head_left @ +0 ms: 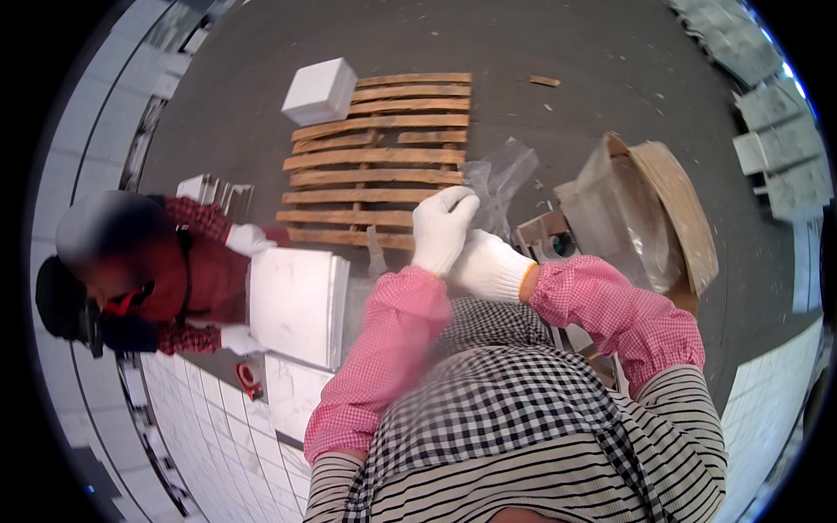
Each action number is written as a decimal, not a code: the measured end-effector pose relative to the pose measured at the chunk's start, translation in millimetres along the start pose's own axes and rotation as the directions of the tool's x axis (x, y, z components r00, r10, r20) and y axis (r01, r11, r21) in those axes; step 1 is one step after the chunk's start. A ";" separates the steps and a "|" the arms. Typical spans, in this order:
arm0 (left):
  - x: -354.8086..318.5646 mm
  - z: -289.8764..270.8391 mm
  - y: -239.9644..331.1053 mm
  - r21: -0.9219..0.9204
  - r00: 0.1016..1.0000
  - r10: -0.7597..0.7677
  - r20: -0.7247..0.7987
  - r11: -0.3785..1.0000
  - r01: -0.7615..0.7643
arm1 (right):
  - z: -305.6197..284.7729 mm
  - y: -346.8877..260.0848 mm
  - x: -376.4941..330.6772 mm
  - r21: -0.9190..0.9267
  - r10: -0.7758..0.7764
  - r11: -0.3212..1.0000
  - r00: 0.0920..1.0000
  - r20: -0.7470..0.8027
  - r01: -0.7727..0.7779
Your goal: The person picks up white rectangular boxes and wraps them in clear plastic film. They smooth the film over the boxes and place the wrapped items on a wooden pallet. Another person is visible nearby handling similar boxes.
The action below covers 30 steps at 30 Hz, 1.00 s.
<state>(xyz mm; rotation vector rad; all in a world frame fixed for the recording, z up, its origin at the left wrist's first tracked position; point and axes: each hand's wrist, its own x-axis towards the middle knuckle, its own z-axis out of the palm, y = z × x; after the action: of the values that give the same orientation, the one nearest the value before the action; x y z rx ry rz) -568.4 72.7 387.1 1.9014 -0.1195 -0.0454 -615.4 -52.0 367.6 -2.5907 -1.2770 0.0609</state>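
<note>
Left hand (442,228) and right hand (488,267), both in white gloves, touching together just beside the wooden pallet (379,161). Grip of each: cannot tell. Clear plastic bag (501,179) beyond the fingertips, long axis pointing away, lying at the pallet's right edge.

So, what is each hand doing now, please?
Left hand: fingers curled, pressed against the right glove; any hold cannot be told.
Right hand: closed; contents cannot be told.

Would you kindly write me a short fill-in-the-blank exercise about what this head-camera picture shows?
1. Both hands, the left hand and the right hand, wear white ____.
2. The white box sits at a corner of the wooden ____.
3. The co-worker in a red plaid shirt holds a stack of white ____.
4. The sleeve covers on the forearms are checked pink and ____.

Missing words: gloves; pallet; tiles; white
</note>
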 end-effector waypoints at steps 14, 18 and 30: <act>11.3 -222.0 -201.3 -0.476 0.668 -0.563 -0.488 0.812 0.337 | 128.0 -28.4 154.6 -0.016 -0.068 0.998 0.997 0.026 0.068; -1.5 -283.0 -266.2 -0.224 0.615 -0.465 -0.636 0.875 0.430 | 152.1 -45.7 203.4 -0.015 -0.011 1.000 0.998 -0.059 0.010; -98.0 -428.0 -382.2 -0.046 0.365 -0.307 -0.879 0.816 0.577 | 212.0 -162.7 329.7 -0.024 -0.001 1.000 0.997 0.079 0.003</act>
<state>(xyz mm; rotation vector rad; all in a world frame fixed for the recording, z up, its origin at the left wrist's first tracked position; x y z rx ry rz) -603.7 609.2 163.8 1.9527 1.1804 0.6013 -570.2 345.6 226.1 -2.6316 -1.3144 0.1495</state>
